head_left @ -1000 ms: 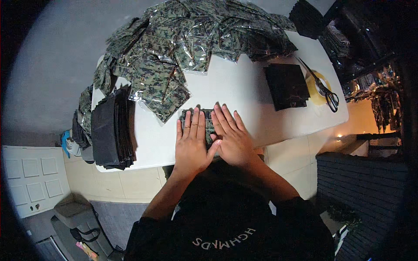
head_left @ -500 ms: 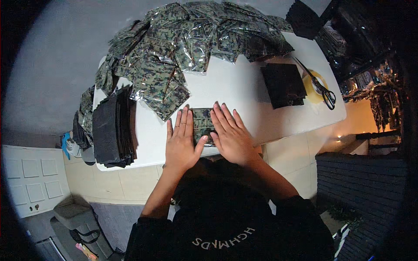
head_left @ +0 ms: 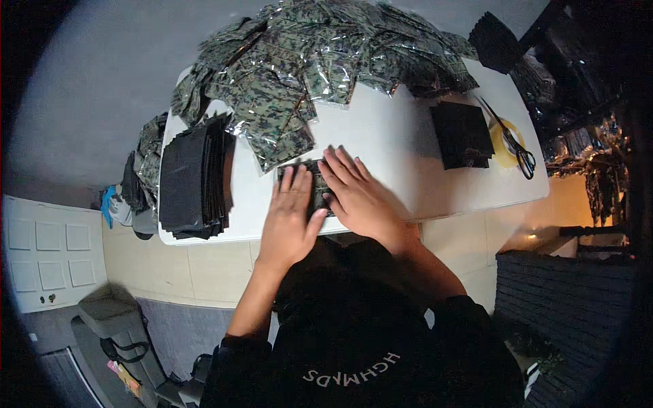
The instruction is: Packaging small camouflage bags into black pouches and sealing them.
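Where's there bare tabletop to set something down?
The widest bare patch of white table lies between the right hand and the right black stack. A narrower strip separates the left black stack from the left hand. Camouflage packets crowd most of the far side.

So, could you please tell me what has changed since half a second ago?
The left hand and right hand have drawn closer together, covering more of the camouflage packet. The view has shifted too. Both hands remain open and spread over the packet; the left black stack and scissors stay on the table.
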Demonstrator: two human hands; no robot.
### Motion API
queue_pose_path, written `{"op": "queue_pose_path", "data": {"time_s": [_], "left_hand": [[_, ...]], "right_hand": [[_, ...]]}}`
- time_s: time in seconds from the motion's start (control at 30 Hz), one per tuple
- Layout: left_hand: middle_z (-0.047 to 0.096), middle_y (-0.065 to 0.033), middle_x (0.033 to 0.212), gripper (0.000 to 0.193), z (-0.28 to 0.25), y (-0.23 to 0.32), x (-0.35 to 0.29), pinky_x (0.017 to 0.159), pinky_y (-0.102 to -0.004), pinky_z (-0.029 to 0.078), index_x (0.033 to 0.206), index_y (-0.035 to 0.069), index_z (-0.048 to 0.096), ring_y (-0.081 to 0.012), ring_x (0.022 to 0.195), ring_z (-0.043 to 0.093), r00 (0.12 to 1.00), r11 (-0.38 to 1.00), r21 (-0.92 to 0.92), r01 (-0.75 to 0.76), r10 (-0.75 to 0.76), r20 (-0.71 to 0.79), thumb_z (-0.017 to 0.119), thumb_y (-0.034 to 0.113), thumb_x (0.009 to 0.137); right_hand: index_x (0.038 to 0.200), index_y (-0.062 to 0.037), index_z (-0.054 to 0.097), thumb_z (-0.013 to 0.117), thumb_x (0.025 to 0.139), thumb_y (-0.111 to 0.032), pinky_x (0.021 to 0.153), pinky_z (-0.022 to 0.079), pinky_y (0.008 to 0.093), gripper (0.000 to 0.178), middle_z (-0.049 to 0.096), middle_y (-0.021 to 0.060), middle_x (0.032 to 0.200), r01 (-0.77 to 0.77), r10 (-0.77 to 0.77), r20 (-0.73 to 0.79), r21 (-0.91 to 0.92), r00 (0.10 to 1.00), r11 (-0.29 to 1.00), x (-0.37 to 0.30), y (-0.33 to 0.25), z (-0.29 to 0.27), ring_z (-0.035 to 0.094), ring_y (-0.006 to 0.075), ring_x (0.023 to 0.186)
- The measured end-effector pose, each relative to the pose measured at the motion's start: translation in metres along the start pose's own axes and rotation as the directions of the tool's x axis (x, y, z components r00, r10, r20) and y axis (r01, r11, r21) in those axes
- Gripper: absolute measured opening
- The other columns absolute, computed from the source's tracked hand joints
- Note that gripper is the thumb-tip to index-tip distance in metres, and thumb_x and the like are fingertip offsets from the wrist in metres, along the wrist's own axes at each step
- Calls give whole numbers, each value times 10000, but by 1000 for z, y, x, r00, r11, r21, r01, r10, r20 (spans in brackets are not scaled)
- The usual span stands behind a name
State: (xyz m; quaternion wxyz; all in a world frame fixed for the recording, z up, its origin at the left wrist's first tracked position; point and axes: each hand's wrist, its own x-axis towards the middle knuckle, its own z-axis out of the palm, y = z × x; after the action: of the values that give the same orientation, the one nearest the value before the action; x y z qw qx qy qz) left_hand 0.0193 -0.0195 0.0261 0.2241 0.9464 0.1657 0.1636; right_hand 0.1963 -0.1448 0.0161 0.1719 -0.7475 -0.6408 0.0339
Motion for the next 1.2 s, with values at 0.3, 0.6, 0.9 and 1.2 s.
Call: {"op": "queue_pose_path", "data": {"time_s": [0.3,0.6,0.9,1.2], "left_hand": [[326,-237,1782,914,28,-5,2,1286,-746,152,1683,-53,366,-442,1662,274,997,970,235,64,-70,16,533,605,1071],[294,-201,1807,864,20,-11,-3,1329,-680,111,1715,-17,321,-413,1677,256,990,959,250,133,-141,16,531,531,1081],[311,-233,1790,896,10,-19,-13,1323,-696,97,1693,-67,333,-420,1674,256,984,941,294,167,-178,11,533,562,1087],[353,-253,1764,911,34,3,11,1310,-714,102,1675,-69,375,-404,1673,266,997,969,235,72,-76,10,499,609,1080]], "right_hand": [[1677,20,408,504,1123,-384,1362,148,535,693,357,186,1778,-70,66,-85,-42,994,997,-4,-17,30,228,342,1689],[1663,41,411,542,1105,-360,1361,158,537,700,348,203,1777,-67,62,-69,-70,996,995,-9,-17,21,255,337,1680],[1635,44,444,549,1101,-324,1341,224,557,657,365,228,1757,-106,106,-62,4,992,994,-17,-8,16,290,380,1659],[1658,36,430,493,1114,-360,1344,214,566,676,358,223,1767,-87,84,-128,-24,988,996,3,-13,37,260,378,1672]]}}
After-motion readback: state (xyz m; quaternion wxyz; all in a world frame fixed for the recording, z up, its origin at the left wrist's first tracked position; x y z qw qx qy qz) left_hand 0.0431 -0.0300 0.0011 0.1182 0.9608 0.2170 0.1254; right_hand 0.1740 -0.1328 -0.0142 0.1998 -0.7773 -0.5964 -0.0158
